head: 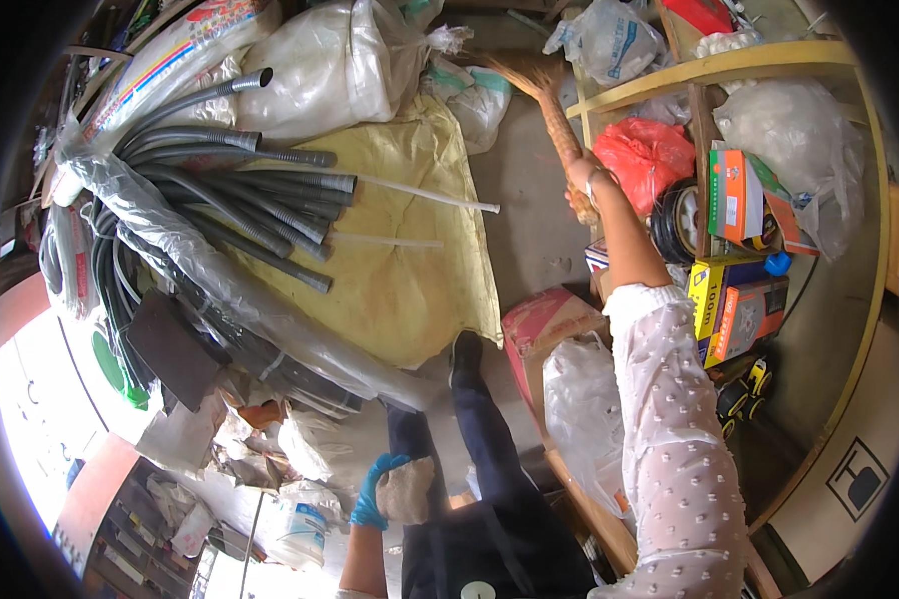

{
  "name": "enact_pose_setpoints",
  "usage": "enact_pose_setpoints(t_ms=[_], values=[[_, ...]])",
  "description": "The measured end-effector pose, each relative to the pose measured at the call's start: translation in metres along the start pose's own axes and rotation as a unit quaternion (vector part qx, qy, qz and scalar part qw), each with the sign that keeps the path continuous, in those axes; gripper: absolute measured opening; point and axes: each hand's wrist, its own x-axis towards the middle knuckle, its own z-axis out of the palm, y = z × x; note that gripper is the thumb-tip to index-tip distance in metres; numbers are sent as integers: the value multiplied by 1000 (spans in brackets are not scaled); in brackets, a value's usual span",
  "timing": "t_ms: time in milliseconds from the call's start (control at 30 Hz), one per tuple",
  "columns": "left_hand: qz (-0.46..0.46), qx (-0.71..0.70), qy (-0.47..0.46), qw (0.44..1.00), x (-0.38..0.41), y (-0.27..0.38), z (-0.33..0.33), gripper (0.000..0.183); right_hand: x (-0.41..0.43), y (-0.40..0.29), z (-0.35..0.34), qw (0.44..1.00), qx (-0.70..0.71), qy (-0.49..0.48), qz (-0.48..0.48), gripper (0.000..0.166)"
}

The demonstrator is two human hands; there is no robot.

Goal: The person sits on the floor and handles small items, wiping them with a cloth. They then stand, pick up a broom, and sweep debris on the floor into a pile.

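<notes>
My right hand [590, 180], bare, grips the bound handle of a natural-fibre whisk broom [557, 123]. The broom's frayed bristles point up and left, over the grey floor [528, 232] beside the shelf. Lower down, a blue glove covers my left hand [374, 490], which is closed around a greyish-beige cloth or pad [406, 490] in front of my dark-clothed legs. A red plastic bag [644, 161] lies on the shelf close to the right hand.
Several grey corrugated hoses [299, 217] fan over a yellow woven sheet [389, 299] at left. Large white sacks [314, 67] lie behind. Right, a wooden-edged shelf [779, 56] holds a wheel [677, 217] and tape measure boxes [749, 195]. A cardboard box [543, 322] stands below it.
</notes>
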Motion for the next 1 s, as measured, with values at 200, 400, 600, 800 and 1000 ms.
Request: enact_pose_setpoints(t_ms=[200, 400, 600, 800, 1000], values=[[-16, -7, 18, 1000, -4, -4, -14, 40, -92, 125, 12, 986, 135, -99, 11, 46], [-10, 50, -3, 999, -11, -2, 19, 36, -245, 228, -3, 967, 146, -145, 148, 39], [6, 52, -4, 999, -19, 1, 3, 35, -338, 212, -21, 975, 199, -86, 52, 46], [-10, 28, 5, 1000, -22, 6, -9, 35, -141, 115, -19, 987, 90, -27, -131, 44], [7, -20, 11, 1000, -24, 5, -14, 35, -68, 56, 17, 974, 186, -101, 81, 48]])
